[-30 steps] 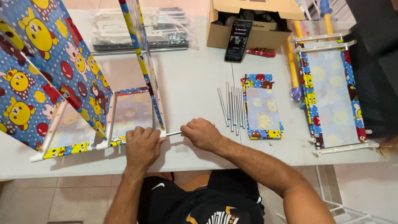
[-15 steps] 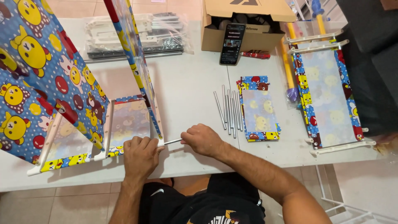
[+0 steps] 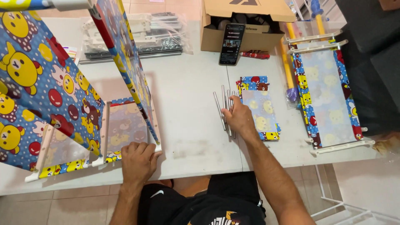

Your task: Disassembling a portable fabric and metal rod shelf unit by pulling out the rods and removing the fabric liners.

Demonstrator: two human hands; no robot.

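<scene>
Bracing the printed fabric rack (image 3: 62,83) while I reach for rods

On the counter (image 3: 187,125), my left hand (image 3: 138,160) closes on the rack's front corner, steadying it; my right hand (image 3: 239,118) lies loosely open, fingertips on the metal rods (image 3: 221,106), grasping none.

The rods (image 3: 225,109) under the right hand (image 3: 239,118) look like smooth, dull-grey metal. The folded panel (image 3: 259,106) beside them is thin printed cloth, matt. The rack frame (image 3: 125,125) by the left hand (image 3: 137,160) has smooth white plastic tubes and the same printed cloth. The desk (image 3: 187,83) is matt white, slightly scuffed. The box (image 3: 246,21) is plain brown cardboard; the phone (image 3: 231,43) has a glossy screen.
</scene>
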